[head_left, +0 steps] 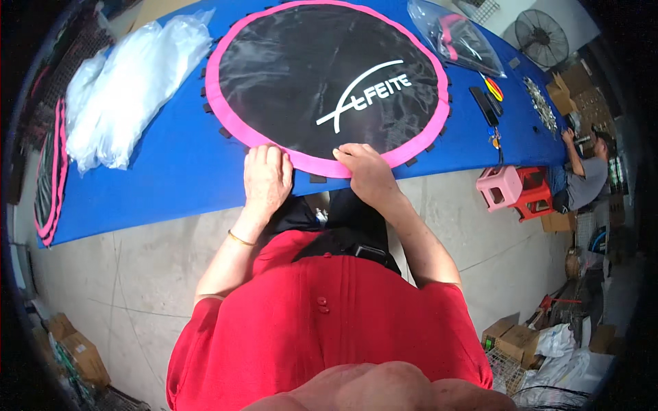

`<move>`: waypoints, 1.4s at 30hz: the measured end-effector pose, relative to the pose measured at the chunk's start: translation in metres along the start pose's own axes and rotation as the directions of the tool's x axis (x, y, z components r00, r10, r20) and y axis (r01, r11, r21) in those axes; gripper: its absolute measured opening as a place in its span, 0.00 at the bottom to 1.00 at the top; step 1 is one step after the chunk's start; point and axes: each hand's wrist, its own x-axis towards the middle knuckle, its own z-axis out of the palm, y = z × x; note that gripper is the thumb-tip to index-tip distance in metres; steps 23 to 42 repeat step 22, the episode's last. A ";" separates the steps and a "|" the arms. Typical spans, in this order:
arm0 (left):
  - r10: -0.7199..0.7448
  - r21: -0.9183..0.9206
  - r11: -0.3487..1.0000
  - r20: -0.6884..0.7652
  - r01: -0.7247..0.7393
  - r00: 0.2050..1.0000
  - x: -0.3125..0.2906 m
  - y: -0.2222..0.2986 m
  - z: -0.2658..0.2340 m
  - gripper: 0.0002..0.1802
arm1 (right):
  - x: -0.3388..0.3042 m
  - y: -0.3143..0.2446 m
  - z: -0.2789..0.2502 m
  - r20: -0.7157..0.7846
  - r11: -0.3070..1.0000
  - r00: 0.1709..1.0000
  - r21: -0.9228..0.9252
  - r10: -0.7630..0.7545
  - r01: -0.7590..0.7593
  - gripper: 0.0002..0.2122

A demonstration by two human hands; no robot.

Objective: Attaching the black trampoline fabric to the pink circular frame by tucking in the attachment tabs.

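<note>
A round black trampoline mat (308, 75) with a pink border lies flat on the blue-covered table (164, 185). White lettering runs across its right half, and short black tabs stick out around its rim. At the near edge, my left hand (267, 179) has its fingers curled over the pink border. My right hand (370, 175) grips the same border a little farther right, thumb and fingers pressed on it. The undersides of both hands' grips are hidden.
Clear plastic bags (133, 89) lie piled at left, beside another pink-edged mat (51, 178). A bagged pink item (459, 38), a black tool (485, 106) and metal parts (540, 103) are at right. Beyond the stools (499, 187), a person (589, 171) works at the table's end.
</note>
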 end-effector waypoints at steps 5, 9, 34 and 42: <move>-0.052 -0.038 0.998 0.048 0.054 0.997 0.004 0.006 -0.007 0.10 | 0.038 0.007 0.021 0.045 0.999 0.999 0.030 -0.024 0.022 0.16; -0.044 -0.007 0.999 0.082 0.044 0.996 0.005 0.007 -0.008 0.11 | 0.076 0.022 0.033 0.040 1.000 0.999 0.005 -0.023 0.022 0.15; -0.052 -0.006 0.999 0.141 0.054 0.989 0.005 0.001 -0.005 0.16 | 0.199 0.107 0.066 0.106 0.977 0.982 -0.164 0.155 -0.136 0.20; -0.052 -0.006 0.999 0.141 0.054 0.989 0.005 0.001 -0.005 0.16 | 0.199 0.107 0.066 0.106 0.977 0.982 -0.164 0.155 -0.136 0.20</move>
